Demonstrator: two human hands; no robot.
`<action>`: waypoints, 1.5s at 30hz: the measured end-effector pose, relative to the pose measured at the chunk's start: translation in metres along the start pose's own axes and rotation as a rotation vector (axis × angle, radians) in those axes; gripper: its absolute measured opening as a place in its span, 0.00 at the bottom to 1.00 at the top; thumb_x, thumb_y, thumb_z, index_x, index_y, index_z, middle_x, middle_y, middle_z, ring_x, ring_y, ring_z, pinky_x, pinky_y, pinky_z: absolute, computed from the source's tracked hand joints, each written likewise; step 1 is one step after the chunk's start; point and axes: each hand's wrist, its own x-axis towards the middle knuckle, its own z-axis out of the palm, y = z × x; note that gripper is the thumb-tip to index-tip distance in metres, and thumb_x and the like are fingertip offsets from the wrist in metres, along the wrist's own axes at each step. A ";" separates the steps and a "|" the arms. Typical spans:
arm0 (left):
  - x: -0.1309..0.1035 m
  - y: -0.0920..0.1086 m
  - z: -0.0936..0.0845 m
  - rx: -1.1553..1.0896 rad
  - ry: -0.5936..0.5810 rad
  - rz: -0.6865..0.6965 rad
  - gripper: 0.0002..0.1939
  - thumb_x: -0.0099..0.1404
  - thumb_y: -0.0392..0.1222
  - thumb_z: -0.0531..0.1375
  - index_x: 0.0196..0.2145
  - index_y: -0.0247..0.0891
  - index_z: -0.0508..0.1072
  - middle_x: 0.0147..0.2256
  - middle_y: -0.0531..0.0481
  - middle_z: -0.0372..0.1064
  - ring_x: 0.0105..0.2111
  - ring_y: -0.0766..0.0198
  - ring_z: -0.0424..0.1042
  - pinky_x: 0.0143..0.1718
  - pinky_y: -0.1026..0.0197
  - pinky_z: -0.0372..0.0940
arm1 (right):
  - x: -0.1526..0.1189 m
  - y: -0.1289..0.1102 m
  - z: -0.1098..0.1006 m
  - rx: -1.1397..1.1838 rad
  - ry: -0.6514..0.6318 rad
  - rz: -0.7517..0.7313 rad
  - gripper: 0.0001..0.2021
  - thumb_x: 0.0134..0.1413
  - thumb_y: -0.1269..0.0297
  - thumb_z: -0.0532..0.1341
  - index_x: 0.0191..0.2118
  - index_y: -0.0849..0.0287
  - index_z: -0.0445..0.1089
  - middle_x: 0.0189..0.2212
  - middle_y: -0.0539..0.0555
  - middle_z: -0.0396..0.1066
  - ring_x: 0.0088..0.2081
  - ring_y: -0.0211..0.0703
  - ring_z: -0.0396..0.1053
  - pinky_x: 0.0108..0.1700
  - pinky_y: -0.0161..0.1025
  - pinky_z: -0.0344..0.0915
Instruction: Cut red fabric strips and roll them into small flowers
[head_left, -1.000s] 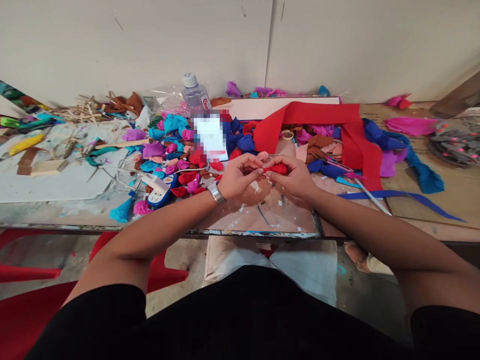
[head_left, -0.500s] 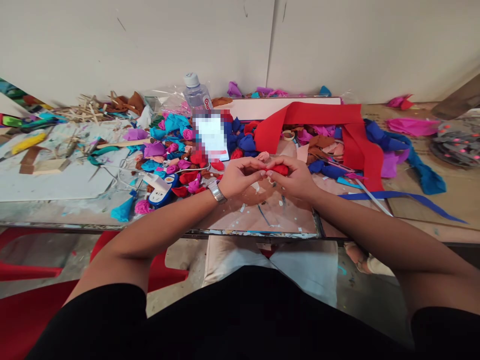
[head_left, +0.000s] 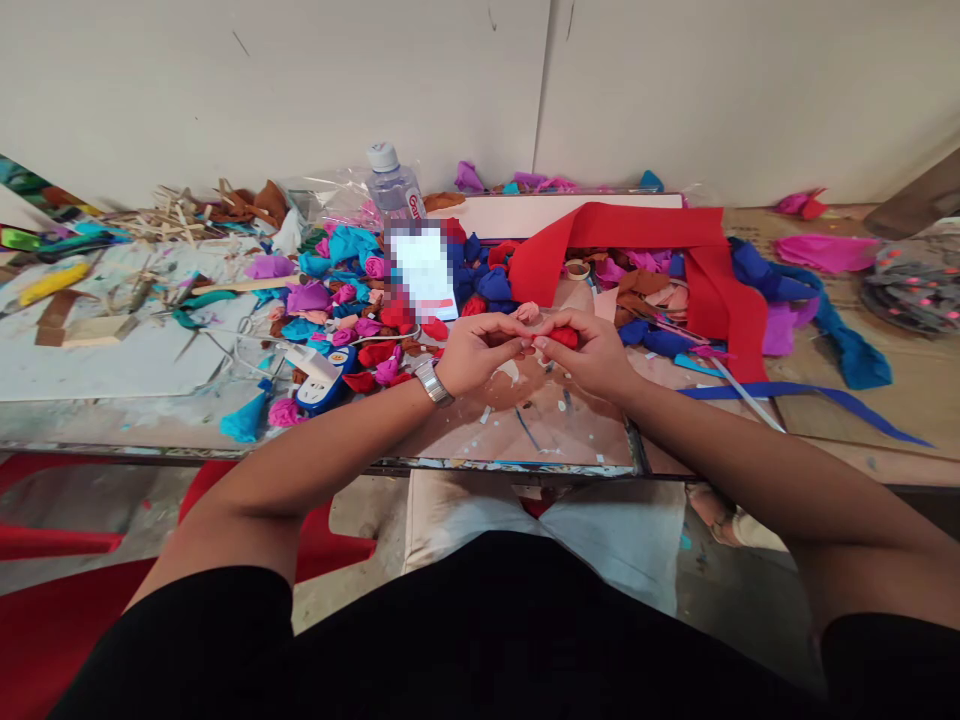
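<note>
We read "Gan" in red on the label (head_left: pixel 415 204) of the clear bottle (head_left: pixel 390 189), table's (head_left: pixel 469 425) back edge; remainder hidden

- crumpled piece (head_left: pixel 564 337) between the fingers: red
- wide strip (head_left: pixel 637 226): solid red
- narrow strip (head_left: pixel 847 400), right: blue
- bundle (head_left: pixel 911 290), far right: grey, pink-orange dots
- socket block (head_left: pixel 324 385): white top, blue sides
- bottle cap (head_left: pixel 382 157): white
- cutter (head_left: pixel 54 284), left: yellow
- shirt (head_left: pixel 480 630): plain black
- chair (head_left: pixel 67 620), near left: red
- wall (head_left: pixel 337 90): off-white, few dark marks
</note>
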 end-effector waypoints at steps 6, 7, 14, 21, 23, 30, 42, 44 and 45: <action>0.001 0.000 0.001 -0.020 -0.005 -0.019 0.19 0.60 0.54 0.78 0.38 0.36 0.85 0.35 0.45 0.84 0.32 0.63 0.83 0.38 0.60 0.80 | 0.001 -0.002 0.001 -0.017 0.017 -0.040 0.20 0.59 0.40 0.72 0.40 0.53 0.78 0.43 0.58 0.82 0.49 0.56 0.80 0.56 0.57 0.77; 0.001 0.000 0.001 -0.024 0.000 -0.028 0.19 0.60 0.53 0.78 0.38 0.36 0.85 0.35 0.45 0.84 0.32 0.63 0.83 0.37 0.60 0.80 | 0.001 -0.001 0.001 -0.022 0.011 -0.045 0.20 0.59 0.41 0.72 0.40 0.53 0.78 0.44 0.58 0.82 0.50 0.56 0.80 0.57 0.58 0.77; 0.001 -0.002 0.000 -0.055 -0.005 -0.058 0.18 0.60 0.51 0.78 0.39 0.35 0.84 0.36 0.45 0.85 0.33 0.64 0.83 0.39 0.60 0.81 | 0.002 0.003 -0.002 -0.070 0.001 -0.123 0.13 0.61 0.47 0.73 0.38 0.52 0.79 0.44 0.57 0.82 0.50 0.54 0.79 0.61 0.57 0.74; 0.001 -0.004 0.000 -0.044 -0.015 -0.035 0.18 0.59 0.51 0.78 0.38 0.35 0.84 0.36 0.45 0.84 0.34 0.65 0.83 0.39 0.61 0.80 | 0.002 -0.001 -0.002 -0.069 0.004 -0.102 0.16 0.59 0.45 0.73 0.36 0.52 0.78 0.42 0.57 0.82 0.49 0.54 0.79 0.60 0.56 0.74; 0.001 -0.005 0.001 -0.042 -0.018 -0.043 0.18 0.59 0.51 0.79 0.38 0.35 0.83 0.37 0.45 0.84 0.35 0.63 0.83 0.40 0.60 0.80 | 0.001 -0.002 -0.001 -0.068 0.021 -0.085 0.17 0.60 0.44 0.73 0.37 0.53 0.77 0.42 0.57 0.82 0.48 0.53 0.80 0.59 0.55 0.75; 0.001 -0.002 0.002 -0.079 -0.043 -0.069 0.21 0.60 0.54 0.78 0.39 0.35 0.80 0.36 0.46 0.83 0.33 0.65 0.82 0.39 0.61 0.78 | 0.001 -0.001 0.000 -0.050 0.052 -0.088 0.20 0.56 0.41 0.74 0.40 0.52 0.76 0.44 0.57 0.82 0.48 0.54 0.79 0.58 0.54 0.77; 0.003 0.000 -0.002 0.033 -0.181 -0.107 0.26 0.66 0.64 0.71 0.39 0.34 0.83 0.35 0.42 0.84 0.32 0.61 0.84 0.36 0.60 0.80 | -0.002 0.005 -0.004 -0.070 -0.024 -0.170 0.15 0.62 0.47 0.72 0.46 0.51 0.77 0.47 0.57 0.82 0.53 0.54 0.79 0.63 0.55 0.74; 0.002 0.001 -0.003 0.149 -0.152 -0.033 0.24 0.68 0.63 0.69 0.39 0.35 0.83 0.34 0.43 0.84 0.31 0.62 0.83 0.35 0.61 0.78 | -0.002 0.007 -0.005 -0.054 -0.032 -0.200 0.16 0.62 0.49 0.73 0.49 0.51 0.77 0.50 0.57 0.81 0.56 0.54 0.78 0.65 0.54 0.73; 0.002 0.001 -0.004 0.229 -0.134 0.013 0.23 0.70 0.62 0.68 0.39 0.35 0.83 0.35 0.44 0.84 0.31 0.63 0.82 0.35 0.62 0.76 | -0.001 0.009 -0.005 -0.049 -0.036 -0.206 0.17 0.61 0.50 0.74 0.50 0.51 0.76 0.52 0.58 0.80 0.57 0.54 0.78 0.66 0.54 0.72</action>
